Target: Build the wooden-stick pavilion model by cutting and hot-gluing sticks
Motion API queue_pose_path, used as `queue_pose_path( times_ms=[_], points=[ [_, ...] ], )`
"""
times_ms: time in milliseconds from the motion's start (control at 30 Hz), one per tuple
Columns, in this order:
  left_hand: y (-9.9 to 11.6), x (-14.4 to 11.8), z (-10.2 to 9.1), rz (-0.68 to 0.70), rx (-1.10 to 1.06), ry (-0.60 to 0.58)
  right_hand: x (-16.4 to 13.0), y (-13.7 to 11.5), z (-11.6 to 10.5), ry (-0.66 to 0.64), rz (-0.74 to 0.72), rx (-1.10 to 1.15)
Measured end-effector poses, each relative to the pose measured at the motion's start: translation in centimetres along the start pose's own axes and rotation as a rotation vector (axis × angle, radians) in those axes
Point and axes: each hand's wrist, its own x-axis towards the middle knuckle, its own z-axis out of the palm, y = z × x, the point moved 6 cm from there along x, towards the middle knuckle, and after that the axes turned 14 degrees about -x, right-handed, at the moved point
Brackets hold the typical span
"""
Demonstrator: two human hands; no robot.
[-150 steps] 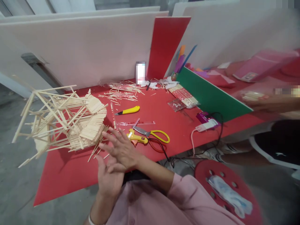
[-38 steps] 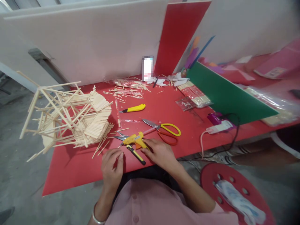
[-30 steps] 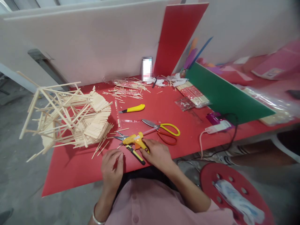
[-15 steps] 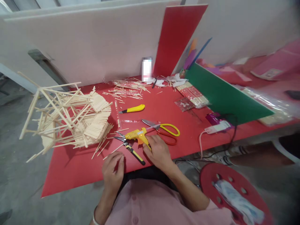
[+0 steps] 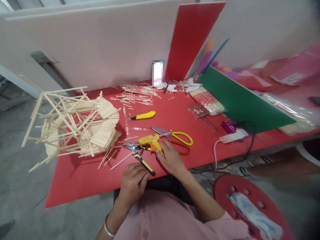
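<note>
My right hand (image 5: 171, 159) is closed round the handle of a yellow hot glue gun (image 5: 150, 141), whose nozzle points left. My left hand (image 5: 133, 180) is at the table's front edge, fingers curled in and nothing visible in them. Just beyond it lie black-and-yellow pruning shears (image 5: 143, 162), blades spread, partly under the glue gun's nozzle. Scissors (image 5: 182, 136) with one yellow and one red handle rest behind my right hand. To the left stands a framework of thin wooden sticks (image 5: 72, 123), with fanned layers of sticks on its right side.
Loose sticks (image 5: 136, 96) and wrappers lie at the back, near an upright phone (image 5: 157, 73). A yellow-handled knife (image 5: 145, 115) lies mid-table. At right are packed sticks (image 5: 208, 101), a green board (image 5: 245, 100), a power adapter (image 5: 235, 135) with cables, and a red stool (image 5: 225, 190).
My left hand has moved right, towards the shears' handle, and its fingers have curled in more. My right hand has shifted the glue gun slightly to the right.
</note>
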Motion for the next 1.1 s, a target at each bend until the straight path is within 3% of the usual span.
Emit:
queue_pose_path(
  times_ms=[267, 433, 800, 933, 1100],
  points=[
    [0.1, -0.2, 0.0, 0.032, 0.018, 0.03, 0.2, 0.0, -0.2, -0.055, -0.065, 0.026],
    [0.0, -0.2, -0.1, 0.034, 0.009, 0.039, -0.1, -0.1, -0.3, -0.107, -0.039, -0.094],
    [-0.1, -0.5, -0.2, 0.05, -0.018, 0.096, -0.3, 0.7, -2.3, -0.255, -0.058, -0.116],
    [-0.1, -0.5, -0.5, 0.042, -0.049, 0.117, 0.1, 1.1, -3.3, -0.161, -0.044, -0.113],
    [0.5, -0.5, -1.2, 0.045, -0.081, 0.195, 0.2, 1.8, -6.0, 0.203, 0.022, -0.047]
  ],
)
